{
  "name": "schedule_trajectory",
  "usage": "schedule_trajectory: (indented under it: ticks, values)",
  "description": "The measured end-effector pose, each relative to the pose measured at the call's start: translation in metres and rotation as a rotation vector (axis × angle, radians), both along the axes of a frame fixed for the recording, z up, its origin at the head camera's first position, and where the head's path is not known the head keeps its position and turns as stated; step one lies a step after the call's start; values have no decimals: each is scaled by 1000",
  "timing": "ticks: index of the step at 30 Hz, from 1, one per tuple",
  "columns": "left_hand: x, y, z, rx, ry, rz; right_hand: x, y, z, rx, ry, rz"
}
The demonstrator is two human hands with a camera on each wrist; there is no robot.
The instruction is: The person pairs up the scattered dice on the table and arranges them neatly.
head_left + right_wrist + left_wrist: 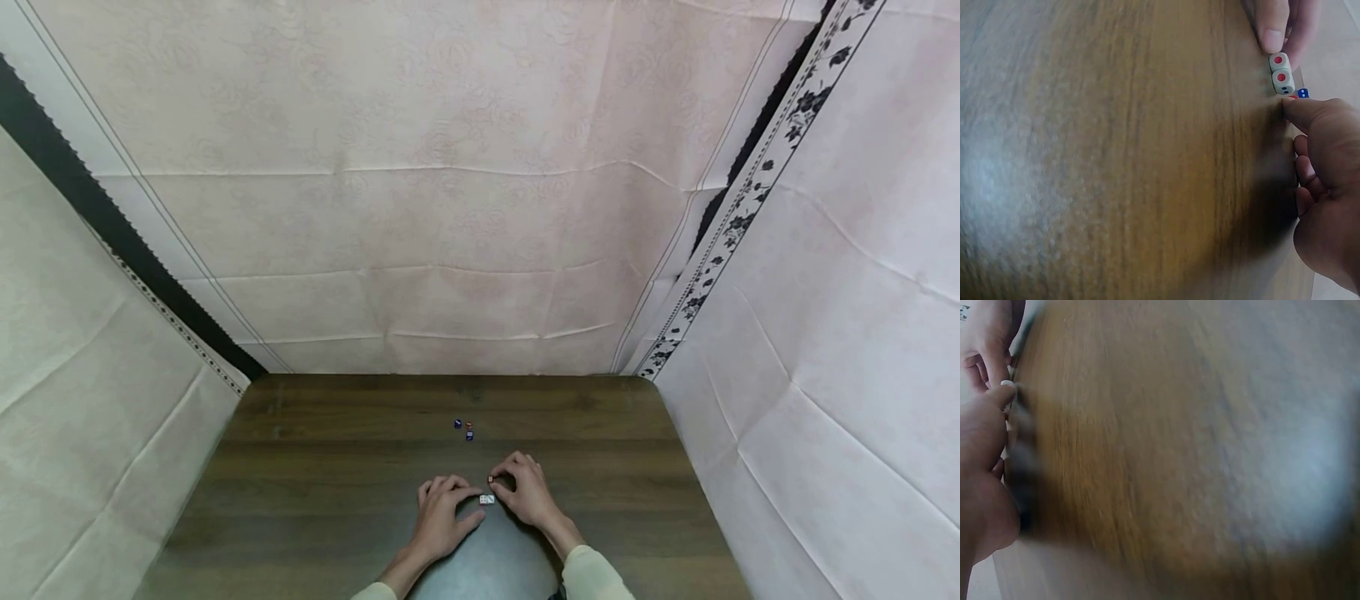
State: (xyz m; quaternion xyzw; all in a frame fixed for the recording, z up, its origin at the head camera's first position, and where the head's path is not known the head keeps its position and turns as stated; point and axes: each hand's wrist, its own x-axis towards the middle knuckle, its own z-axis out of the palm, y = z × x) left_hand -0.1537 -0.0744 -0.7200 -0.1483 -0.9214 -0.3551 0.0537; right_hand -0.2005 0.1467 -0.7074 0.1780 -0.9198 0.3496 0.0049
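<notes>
Two white dice are sitting side by side on the wooden bench, right between your hands, and in the right wrist view each is showing one large red pip. Your left hand is reaching to their left end, index finger stretching out and thumb spreading away from it; whether a fingertip is actually pressing the nearer die, you are not seeing clearly enough to tell. Your right hand is pinching a small red die between thumb and index finger, just beyond the white pair. Those fingers are covering part of it, and its pips are staying too small to read; beside your right thumb, the right wrist view is giving you only a sliver of red. Farther back, one blue die, another blue die and a reddish die are lying close together. Your left wrist view is mostly showing blurred wood, with both hands crowding its left edge and partly running out of frame. Your pale sleeves are being cut off along the bottom of the head view.
</notes>
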Motion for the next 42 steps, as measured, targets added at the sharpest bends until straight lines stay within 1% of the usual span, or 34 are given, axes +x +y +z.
schedule_trajectory:
  ticks: [3, 10, 13, 17, 20, 26, 33, 37, 42]
  values:
    - [1, -3, -1, 8, 0, -4, 1, 0, 0, 0, -5, 0]
    - [0, -7, 0, 45, -29, 8, 1, 0, 1, -12, -10, -6]
    - [-2, -7, 0, 50, -26, 16, 1, 0, 1, -17, -9, -5]
    - [-7, -8, 2, 57, 7, 30, 0, 0, 1, -17, -8, -5]
    - [-11, -10, 4, 67, 26, 44, 0, 1, 0, -19, -8, -3]
    - [-18, -16, 8, 87, 35, 66, -1, 2, -1, -24, -5, 1]
    - [-31, -22, 8, 74, 83, 77, 0, 2, -2, -22, 14, 5]
    - [-41, -23, 12, 82, 71, 78, 0, 2, -3, -19, 6, 0]
    - [-55, -23, 20, 88, 54, 100, 0, 2, -2, -25, -1, -4]
